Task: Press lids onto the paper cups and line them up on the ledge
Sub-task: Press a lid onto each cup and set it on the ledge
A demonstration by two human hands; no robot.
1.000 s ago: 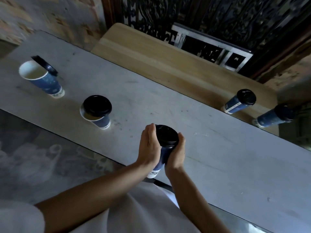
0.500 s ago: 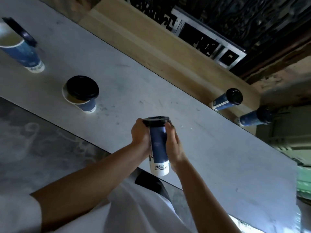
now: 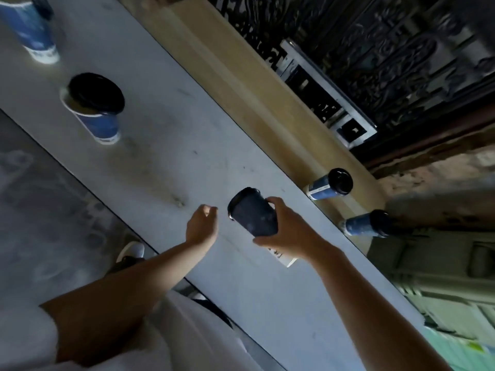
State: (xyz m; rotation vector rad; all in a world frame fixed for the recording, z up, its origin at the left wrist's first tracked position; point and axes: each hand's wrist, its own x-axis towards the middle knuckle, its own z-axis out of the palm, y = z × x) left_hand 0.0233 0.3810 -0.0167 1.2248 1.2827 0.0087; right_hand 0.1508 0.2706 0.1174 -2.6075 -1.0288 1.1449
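Note:
My right hand [image 3: 288, 231] grips a blue paper cup [image 3: 254, 214] with a black lid on it, held tilted above the grey counter [image 3: 187, 145]. My left hand [image 3: 201, 224] is just left of the cup, off it, fingers loosely curled and holding nothing. Two lidded blue cups [image 3: 329, 184] [image 3: 367, 223] stand on the wooden ledge [image 3: 241, 76] at the right. On the counter to the left stands a cup [image 3: 99, 113] with a black lid resting loosely on top. Another blue cup [image 3: 32, 30] stands at the top left, partly cut off.
The wooden ledge runs along the far side of the counter, below a dark ornate metal grille [image 3: 388, 49]. A glass pane [image 3: 48, 196] lies on the near side of the counter. My white shirt [image 3: 160, 344] fills the bottom.
The left hand has let go of the lidded cup. The right hand has carried it up and to the right, tilting it. The view has swung right.

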